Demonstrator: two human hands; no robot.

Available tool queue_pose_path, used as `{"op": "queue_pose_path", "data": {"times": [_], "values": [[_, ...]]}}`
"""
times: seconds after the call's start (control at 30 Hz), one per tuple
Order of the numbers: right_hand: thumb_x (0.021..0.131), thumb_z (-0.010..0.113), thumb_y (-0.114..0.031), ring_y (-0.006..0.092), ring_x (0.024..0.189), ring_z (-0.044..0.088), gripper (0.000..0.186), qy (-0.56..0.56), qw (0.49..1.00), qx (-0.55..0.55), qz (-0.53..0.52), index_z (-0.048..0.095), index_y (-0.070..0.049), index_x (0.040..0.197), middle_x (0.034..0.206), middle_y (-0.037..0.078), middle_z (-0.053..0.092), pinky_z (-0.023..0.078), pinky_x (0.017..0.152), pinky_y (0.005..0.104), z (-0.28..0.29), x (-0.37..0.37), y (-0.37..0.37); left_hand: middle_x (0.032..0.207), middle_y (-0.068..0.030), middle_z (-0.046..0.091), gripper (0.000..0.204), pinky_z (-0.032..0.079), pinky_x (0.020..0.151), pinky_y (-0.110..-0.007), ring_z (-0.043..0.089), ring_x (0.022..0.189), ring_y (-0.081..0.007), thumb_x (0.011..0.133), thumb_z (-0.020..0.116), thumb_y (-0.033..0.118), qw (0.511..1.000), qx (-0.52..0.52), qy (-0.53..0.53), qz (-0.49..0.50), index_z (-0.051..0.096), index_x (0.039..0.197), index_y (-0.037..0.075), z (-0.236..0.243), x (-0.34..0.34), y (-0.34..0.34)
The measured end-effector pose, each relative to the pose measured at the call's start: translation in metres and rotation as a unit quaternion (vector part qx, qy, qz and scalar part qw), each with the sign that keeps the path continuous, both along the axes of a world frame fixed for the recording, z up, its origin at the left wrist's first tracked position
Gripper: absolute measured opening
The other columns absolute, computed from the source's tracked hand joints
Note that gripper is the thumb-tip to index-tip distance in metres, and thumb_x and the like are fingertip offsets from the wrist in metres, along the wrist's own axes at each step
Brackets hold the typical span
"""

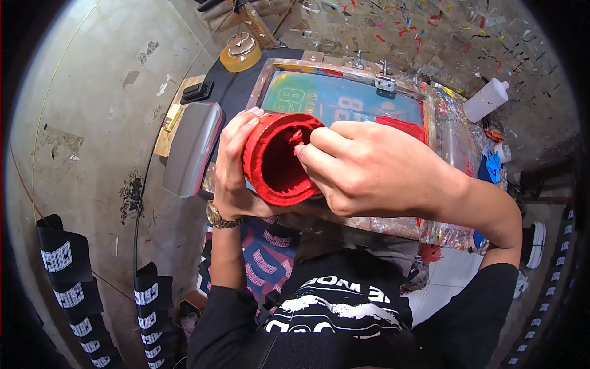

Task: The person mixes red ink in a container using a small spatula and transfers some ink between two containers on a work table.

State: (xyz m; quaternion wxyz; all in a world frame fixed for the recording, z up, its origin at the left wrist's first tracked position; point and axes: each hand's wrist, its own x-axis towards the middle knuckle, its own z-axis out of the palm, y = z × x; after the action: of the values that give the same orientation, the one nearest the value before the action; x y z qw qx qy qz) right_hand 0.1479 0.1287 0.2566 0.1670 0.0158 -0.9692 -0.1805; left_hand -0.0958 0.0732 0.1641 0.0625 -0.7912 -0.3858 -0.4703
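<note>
Along the red tub's (pixel 252 166) left side, the left hand (pixel 232 163) clamps it, mouth tipped toward the wearer; at its right rim, the right hand (pixel 362 167) curls closed, contents unclear.

The tub (pixel 254 166) was bright red around its rim.
The screen (pixel 372 98) was blue, with green on its left and red paint (pixel 402 126). The shirt (pixel 356 267) was black with white letters. The watch (pixel 224 218) was gold, the tape (pixel 240 59) yellow, the bottle (pixel 485 101) white. The wall (pixel 442 37) had red, white and black specks.
</note>
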Motion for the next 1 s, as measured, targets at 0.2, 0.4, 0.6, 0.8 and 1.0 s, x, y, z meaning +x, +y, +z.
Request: {"op": "queue_pose_path", "data": {"times": [0.2, 0.4, 0.6, 0.8, 1.0], "values": [[0.074, 0.068, -0.011, 0.0181, 0.086, 0.065, 0.021, -0.039, 0.996, -0.08, -0.021, 0.07, 0.001, 0.091, 0.091, 0.005, 0.064, 0.057, 0.07, 0.031, 0.0, -0.001, 0.003, 0.137, -0.0294, 0.056, 0.101, 0.044, 0.111, -0.06, 0.057, 0.127, -0.0459, 0.06, 0.091, 0.038, 1.0, 0.028, -0.005, 0.007, 0.044, 0.141, -0.001, -0.01, -0.005, -0.001], [0.09, 0.066, -0.012, 0.0291, 0.075, 0.07, 0.015, 0.008, 0.969, -0.241, -0.046, 0.065, 0.002, 0.092, 0.081, 0.012, 0.065, 0.056, 0.062, 0.0396, -0.008, 0.001, 0.009, 0.137, -0.0297, 0.055, 0.099, 0.043, 0.111, -0.062, 0.057, 0.126, -0.0455, 0.066, 0.088, 0.043, 0.998, 0.061, -0.013, 0.019, 0.043, 0.142, -0.001, -0.021, -0.008, 0.0], [0.092, 0.067, -0.012, 0.0333, 0.073, 0.07, 0.015, 0.015, 0.947, -0.312, -0.076, 0.065, 0.003, 0.09, 0.081, 0.016, 0.069, 0.056, 0.062, 0.044, -0.019, 0.0, 0.01, 0.138, -0.0294, 0.054, 0.098, 0.044, 0.11, -0.062, 0.057, 0.126, -0.045, 0.069, 0.088, 0.048, 0.997, 0.073, -0.002, 0.031, 0.042, 0.141, -0.001, -0.031, -0.009, 0.003], [0.092, 0.065, -0.011, 0.0366, 0.075, 0.071, 0.016, 0.055, 0.916, -0.382, -0.106, 0.068, 0.004, 0.089, 0.076, 0.021, 0.07, 0.056, 0.065, 0.0459, -0.022, -0.005, 0.0, 0.137, -0.0279, 0.055, 0.075, 0.045, 0.11, -0.06, 0.059, 0.125, -0.0449, 0.083, 0.082, 0.03, 0.995, 0.085, -0.009, 0.057, 0.042, 0.139, 0.001, -0.039, -0.008, 0.001], [0.095, 0.06, -0.008, 0.0411, 0.067, 0.068, 0.023, 0.099, 0.829, -0.537, -0.121, 0.067, 0.007, 0.079, 0.067, 0.024, 0.064, 0.054, 0.064, 0.0479, -0.04, -0.008, -0.007, 0.135, -0.0268, 0.056, 0.063, 0.047, 0.11, -0.058, 0.06, 0.123, -0.044, 0.088, 0.077, 0.02, 0.99, 0.062, 0.02, 0.121, 0.041, 0.137, 0.003, -0.037, -0.01, 0.001]]}}
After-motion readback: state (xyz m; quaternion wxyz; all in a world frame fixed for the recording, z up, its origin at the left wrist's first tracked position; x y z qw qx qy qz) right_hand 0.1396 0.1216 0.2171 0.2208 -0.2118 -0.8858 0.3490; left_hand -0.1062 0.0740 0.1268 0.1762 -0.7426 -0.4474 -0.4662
